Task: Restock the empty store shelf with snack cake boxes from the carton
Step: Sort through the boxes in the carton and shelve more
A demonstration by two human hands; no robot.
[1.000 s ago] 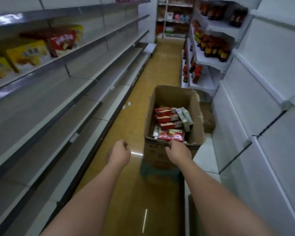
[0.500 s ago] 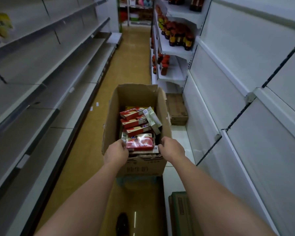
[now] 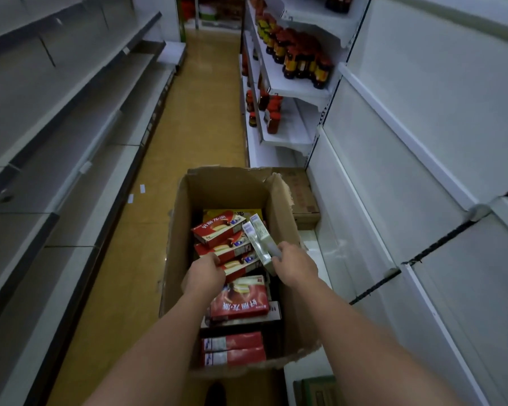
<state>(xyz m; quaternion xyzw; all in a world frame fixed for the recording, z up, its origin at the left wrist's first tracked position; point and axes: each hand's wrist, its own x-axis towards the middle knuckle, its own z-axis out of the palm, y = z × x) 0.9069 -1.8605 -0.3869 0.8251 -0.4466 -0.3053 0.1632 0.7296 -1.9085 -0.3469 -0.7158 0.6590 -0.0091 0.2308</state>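
Gripping red boxes (image 3: 219,231), writing illegible.

A shop aisle: long tiers of metal retail shelving (image 3: 79,112) line the left side, white gondola shelves (image 3: 288,86) on the right carry rows of red-capped sauce bottles (image 3: 299,58), and an open carton (image 3: 235,189) of boxed snack cakes (image 3: 217,230) stands on the yellow floor (image 3: 200,118)

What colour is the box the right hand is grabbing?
Pale whitish-green, unlike the red ones. The right hand grips that box in the carton; head view.
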